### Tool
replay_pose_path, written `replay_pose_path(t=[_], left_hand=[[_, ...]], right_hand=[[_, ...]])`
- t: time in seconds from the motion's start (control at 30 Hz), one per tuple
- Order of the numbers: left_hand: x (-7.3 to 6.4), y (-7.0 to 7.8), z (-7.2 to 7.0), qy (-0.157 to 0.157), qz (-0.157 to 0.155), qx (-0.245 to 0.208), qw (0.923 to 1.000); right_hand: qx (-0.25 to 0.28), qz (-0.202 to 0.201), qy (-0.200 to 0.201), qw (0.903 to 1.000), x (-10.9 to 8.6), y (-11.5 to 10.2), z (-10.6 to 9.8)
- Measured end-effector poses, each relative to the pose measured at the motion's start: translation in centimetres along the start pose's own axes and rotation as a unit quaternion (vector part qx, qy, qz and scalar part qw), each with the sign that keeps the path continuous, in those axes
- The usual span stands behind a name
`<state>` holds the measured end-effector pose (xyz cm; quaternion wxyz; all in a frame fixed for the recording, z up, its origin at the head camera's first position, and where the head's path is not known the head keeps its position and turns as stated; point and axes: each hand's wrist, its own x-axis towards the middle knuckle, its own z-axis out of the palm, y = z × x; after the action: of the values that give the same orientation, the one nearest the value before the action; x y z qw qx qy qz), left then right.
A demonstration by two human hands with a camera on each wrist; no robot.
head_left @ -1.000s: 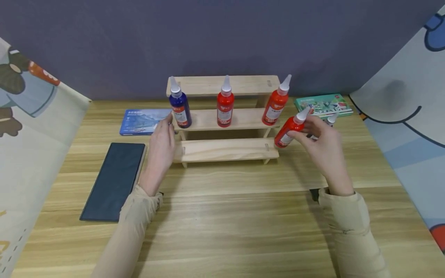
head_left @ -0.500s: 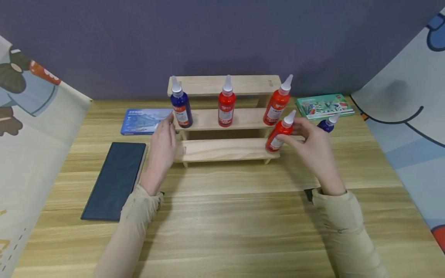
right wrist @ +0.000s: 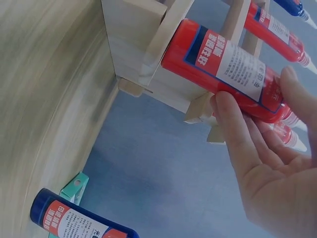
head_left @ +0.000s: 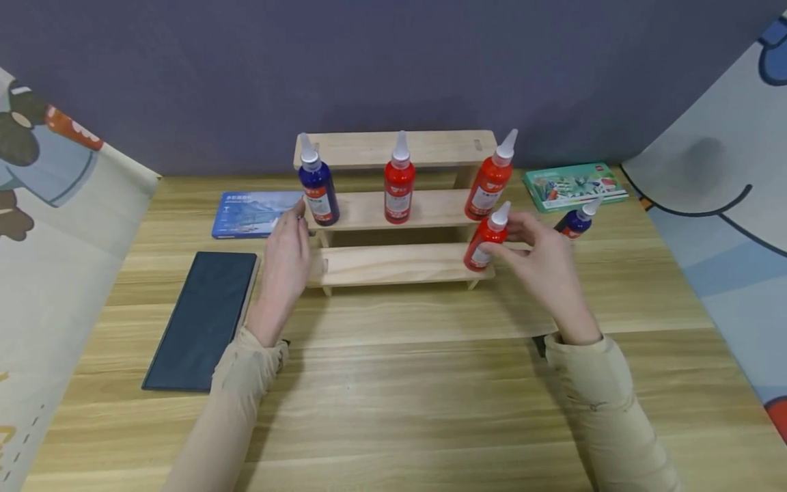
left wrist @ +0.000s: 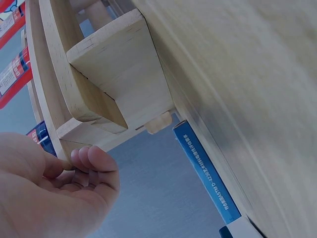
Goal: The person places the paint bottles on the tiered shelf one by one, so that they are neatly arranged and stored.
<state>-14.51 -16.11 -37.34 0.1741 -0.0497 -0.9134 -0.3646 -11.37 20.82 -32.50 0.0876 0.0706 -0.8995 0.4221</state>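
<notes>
Red bottle (head_left: 484, 240) is being, in the head view, at the right end of the lowest tier (head_left: 393, 265) of a wooden rack (head_left: 393, 147), leaning a little to the right, and the right hand (head_left: 544, 263) is pinching it by the body between thumb and fingers. On the middle tier (head_left: 436, 208) a blue bottle (head_left: 317, 191) and two other red bottles (head_left: 398, 184) are standing, while the left hand (head_left: 285, 256) is staying beside its left end. One more blue bottle (head_left: 575, 222) is standing near a green box (head_left: 574, 184) on the desk (head_left: 393, 389). In the left wrist view, the left hand is bending its fingers and seems to be pinching the end of the wooden board; a blue box (left wrist: 205, 173) is lying nearby. In the right wrist view, the thumb is pressing one side of the held bottle and the fingers the other, above the label (right wrist: 237, 67); whether the base is bearing fully on the wood, I cannot tell. I am judging it rather light, of smooth, slightly soft plastic, not fragile but possibly slippery, so the upper body is offering a better hold than the narrow nozzle.
</notes>
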Motion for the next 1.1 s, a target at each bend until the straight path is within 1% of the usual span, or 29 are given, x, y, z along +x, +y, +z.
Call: replay_pose_path(t=[0.2, 0.43, 0.83, 0.93, 1.1], left_hand=[[-0.02, 0.09, -0.01, 0.003, 0.003, 0.001, 1.0], [-0.01, 0.13, -0.05, 0.009, 0.009, 0.001, 0.9999], [0.03, 0.09, -0.01, 0.008, 0.005, -0.001, 1.0], [0.01, 0.06, 0.02, 0.008, 0.004, -0.002, 1.0], [0.01, 0.01, 0.06, 0.007, 0.006, -0.001, 1.0]], right_hand=[[-0.008, 0.003, 0.0, 1.0, -0.04, 0.01, -0.03], [-0.005, 0.007, 0.002, 1.0, -0.06, 0.09, 0.02], [-0.002, 0.005, 0.001, 1.0, -0.13, 0.16, 0.2], [0.003, 0.003, 0.003, 1.0, -0.25, 0.17, 0.02], [0.033, 0.002, 0.017, 0.9993, -0.45, 0.24, -0.72]])
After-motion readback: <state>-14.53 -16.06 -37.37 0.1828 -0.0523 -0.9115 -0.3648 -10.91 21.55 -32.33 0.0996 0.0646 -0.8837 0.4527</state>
